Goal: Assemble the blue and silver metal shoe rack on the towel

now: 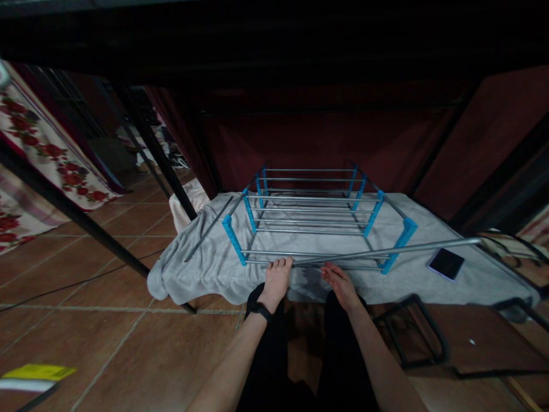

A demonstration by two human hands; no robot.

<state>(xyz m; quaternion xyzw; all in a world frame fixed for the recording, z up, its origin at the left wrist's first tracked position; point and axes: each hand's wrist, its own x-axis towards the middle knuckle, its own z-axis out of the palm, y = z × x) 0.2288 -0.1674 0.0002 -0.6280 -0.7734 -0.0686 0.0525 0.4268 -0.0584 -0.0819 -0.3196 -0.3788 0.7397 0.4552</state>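
A rack of thin metal tubes [313,210] with blue plastic connectors [250,213] lies on a bed-like surface covered with a grey blanket [171,280]. My left hand [277,281], with a dark band on its wrist, is closed around a loose long metal tube [420,248] near its left end. That tube slants to the right across the front of the rack. My right hand [342,287] is just below the tube, palm turned inward, its fingers extended and holding nothing. Another loose dark rod [210,229] lies on the blanket left of the rack.
A dark phone or tablet [446,264] rests on the blanket at right. A black metal frame [414,332] stands beside my right knee. Dark posts [154,149] rise at the left, and a dark beam [274,51] spans overhead. A yellow item [38,372] is on the tiled floor.
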